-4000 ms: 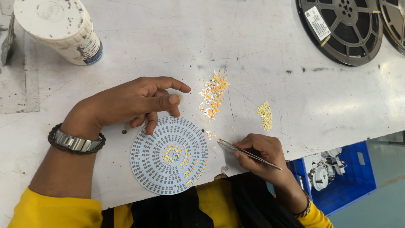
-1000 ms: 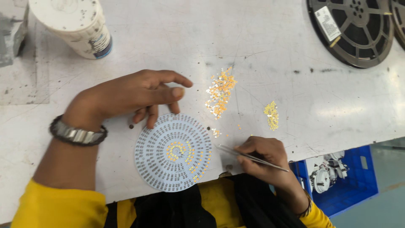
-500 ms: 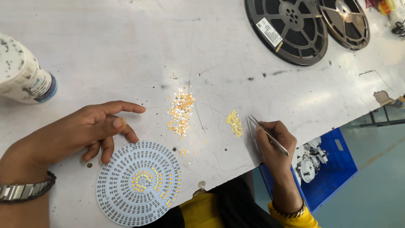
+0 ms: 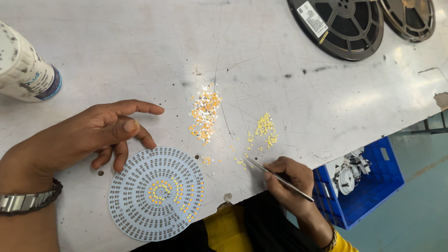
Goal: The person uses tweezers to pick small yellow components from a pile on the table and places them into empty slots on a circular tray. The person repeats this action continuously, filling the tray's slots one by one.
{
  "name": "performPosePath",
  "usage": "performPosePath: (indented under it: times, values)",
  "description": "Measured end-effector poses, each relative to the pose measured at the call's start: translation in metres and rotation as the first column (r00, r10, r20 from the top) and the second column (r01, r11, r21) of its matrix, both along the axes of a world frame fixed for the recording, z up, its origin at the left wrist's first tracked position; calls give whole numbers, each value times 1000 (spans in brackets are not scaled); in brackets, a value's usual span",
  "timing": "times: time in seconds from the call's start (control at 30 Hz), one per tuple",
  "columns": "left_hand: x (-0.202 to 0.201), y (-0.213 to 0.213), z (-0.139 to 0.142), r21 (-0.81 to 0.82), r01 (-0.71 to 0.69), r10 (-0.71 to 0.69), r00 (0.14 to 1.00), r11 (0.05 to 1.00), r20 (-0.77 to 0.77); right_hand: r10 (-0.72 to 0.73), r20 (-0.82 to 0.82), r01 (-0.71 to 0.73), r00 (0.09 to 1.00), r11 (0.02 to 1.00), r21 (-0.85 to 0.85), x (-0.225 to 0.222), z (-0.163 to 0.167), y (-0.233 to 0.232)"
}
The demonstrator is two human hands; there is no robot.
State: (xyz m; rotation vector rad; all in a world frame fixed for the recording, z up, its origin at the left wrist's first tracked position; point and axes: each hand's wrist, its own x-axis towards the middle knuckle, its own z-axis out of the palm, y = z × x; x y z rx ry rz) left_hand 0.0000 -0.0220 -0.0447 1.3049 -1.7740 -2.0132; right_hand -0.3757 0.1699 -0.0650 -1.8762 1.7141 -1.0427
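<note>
While the head camera looks down at the gray, scratched metal table [image 4: 140,56], the right hand [image 4: 287,179] pinches thin silver tweezers [image 4: 279,178] with its fingers closed tight around them. The tweezers are long and skinny. Their long side runs from lower right up to upper left, and the pointy tip sits near tiny yellow chips [image 4: 263,128] lying loose on the table. A bigger pile of orange and white chips [image 4: 204,114] lies a bit to the left.

The left hand [image 4: 93,135] rests flat on the table with its fingers spread a little and holding nothing. Its fingertips touch the top edge of a round, flat white board [image 4: 156,193]. Rings of little gray pads cover the board, with some yellow chips near its middle.

A white tub [image 4: 25,70] stands at the far left. Two shiny black reels [image 4: 343,28] lie at the top right. A blue plastic bin [image 4: 368,186] sits below the table edge.
</note>
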Motion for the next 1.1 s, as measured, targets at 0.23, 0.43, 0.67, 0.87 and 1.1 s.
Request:
performPosePath:
  times: [0.23,0.43,0.67,0.87,1.1]
  values:
    - [-4,-1,5,4,-8,7,1000,1000,30,101,-83,-103,991,995,-12,7,5,-8]
    - [-5,-1,7,15,-5,5,1000,1000,26,122,-104,-124,987,992,-11,17,9,-15]
    - [-6,-3,5,-3,10,-10,1000,1000,-2,182,-69,-181,981,983,20,15,11,-17]
    - [-6,-3,6,-21,16,-16,1000,1000,-14,189,-75,-188,979,982,23,16,11,-18]
    - [-6,2,11,-31,-1,0,1000,1000,-31,230,-84,-230,970,973,5,16,12,-14]
